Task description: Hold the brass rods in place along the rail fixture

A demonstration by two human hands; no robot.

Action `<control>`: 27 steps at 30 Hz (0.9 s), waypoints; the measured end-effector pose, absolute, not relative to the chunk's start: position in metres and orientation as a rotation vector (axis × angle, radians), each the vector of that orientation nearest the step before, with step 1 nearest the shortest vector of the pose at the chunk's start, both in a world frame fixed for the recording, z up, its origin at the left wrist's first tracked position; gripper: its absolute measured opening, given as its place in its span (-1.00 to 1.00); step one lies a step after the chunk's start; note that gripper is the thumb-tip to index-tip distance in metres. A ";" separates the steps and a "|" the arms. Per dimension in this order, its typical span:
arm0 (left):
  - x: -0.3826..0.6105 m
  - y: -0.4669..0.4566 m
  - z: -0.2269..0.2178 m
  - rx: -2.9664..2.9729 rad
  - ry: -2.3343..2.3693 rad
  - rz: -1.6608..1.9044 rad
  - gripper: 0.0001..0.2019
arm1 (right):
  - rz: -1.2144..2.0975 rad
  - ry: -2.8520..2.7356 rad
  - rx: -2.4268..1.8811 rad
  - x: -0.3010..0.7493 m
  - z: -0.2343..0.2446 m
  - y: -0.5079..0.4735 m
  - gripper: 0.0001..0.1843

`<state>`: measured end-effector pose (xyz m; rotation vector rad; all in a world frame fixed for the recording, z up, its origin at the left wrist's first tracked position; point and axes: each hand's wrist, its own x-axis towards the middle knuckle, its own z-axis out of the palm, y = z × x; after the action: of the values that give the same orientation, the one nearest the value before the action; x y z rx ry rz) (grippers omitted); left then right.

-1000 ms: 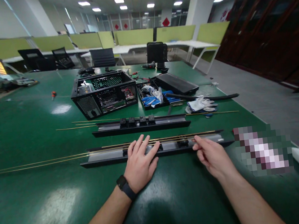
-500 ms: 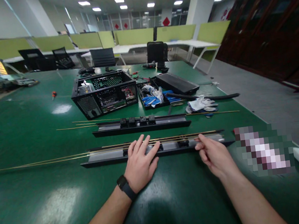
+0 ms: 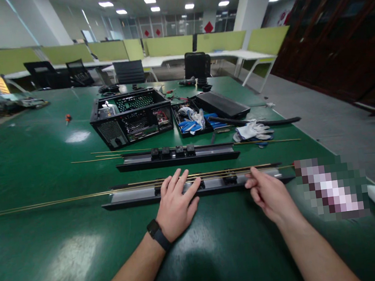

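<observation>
My left hand [image 3: 176, 205] lies open and flat on a long black rail [image 3: 130, 201] on the green table, fingers spread over its black clips. My right hand [image 3: 270, 195] is closed in a pinch at the rail's right part, gripping a thin brass rod [image 3: 61, 200]. The rod runs along the rail's top and far out to the left over the table; more brass rods lie beside it. A black watch is on my left wrist.
A second black rail [image 3: 210, 156] with clips and rods lies further back. Behind it stand an open computer case [image 3: 130, 118], a black tray of gloves [image 3: 190, 123], a flat black box [image 3: 220, 104] and white gloves [image 3: 251, 130]. The table edge [image 3: 310, 141] runs along the right.
The brass rod has slid to the right: its left end now shows on the table and its right end sticks out past the rail. My right hand shifted slightly right; my left hand stayed.
</observation>
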<state>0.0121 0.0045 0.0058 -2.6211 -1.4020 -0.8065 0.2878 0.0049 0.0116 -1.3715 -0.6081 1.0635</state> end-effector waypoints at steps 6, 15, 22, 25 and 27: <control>0.012 0.005 0.006 -2.618 -1.399 -0.816 -0.52 | 0.974 -0.511 -1.366 0.298 0.010 0.008 -0.55; 0.012 0.005 0.004 -2.615 -1.388 -0.821 -0.52 | 0.992 -0.510 -1.403 0.300 0.013 0.009 -0.52; 0.011 0.005 0.005 -2.622 -1.402 -0.803 -0.53 | 0.925 -0.489 -1.395 0.304 0.010 0.010 -0.59; 0.011 0.004 0.005 -2.625 -1.404 -0.801 -0.53 | 0.846 -0.428 -1.443 0.310 0.012 0.012 -0.64; 0.012 0.004 0.006 -2.626 -1.402 -0.805 -0.53 | 0.898 -0.455 -1.446 0.308 0.012 0.012 -0.61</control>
<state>0.0116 0.0043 0.0055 -2.6263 -1.4020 -0.8048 0.3083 0.0115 0.0118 -1.4460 -0.4546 0.8979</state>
